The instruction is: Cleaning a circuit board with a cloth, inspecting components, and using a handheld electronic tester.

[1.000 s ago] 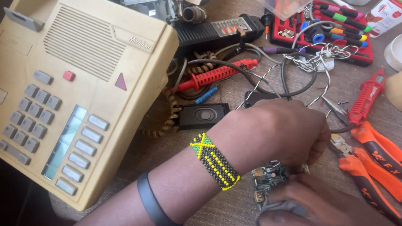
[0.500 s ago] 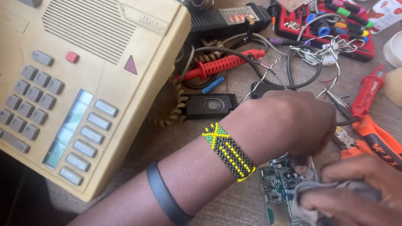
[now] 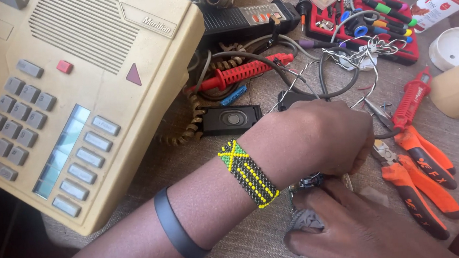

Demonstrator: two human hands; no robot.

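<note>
My left hand (image 3: 315, 139), with a beaded yellow, green and black bracelet (image 3: 248, 173) and a dark band (image 3: 175, 233) on the forearm, curls down and pinches the top of a small circuit board (image 3: 308, 182). Only a sliver of the board shows between the hands. Just below it, my right hand (image 3: 363, 227) lies over the board and presses a grey cloth (image 3: 303, 220) against it with bent fingers.
A large beige desk telephone (image 3: 73, 96) fills the left. Behind my hands lie a small black speaker (image 3: 231, 118), a red probe (image 3: 242, 72), tangled wires (image 3: 311, 71) and a red tool case (image 3: 372, 24). Orange-handled pliers (image 3: 418, 176) lie to the right, with a white lid (image 3: 455, 46) beyond.
My right hand has slid up and left over the circuit board, which now is nearly hidden. My left hand keeps its hold on the board's top.
</note>
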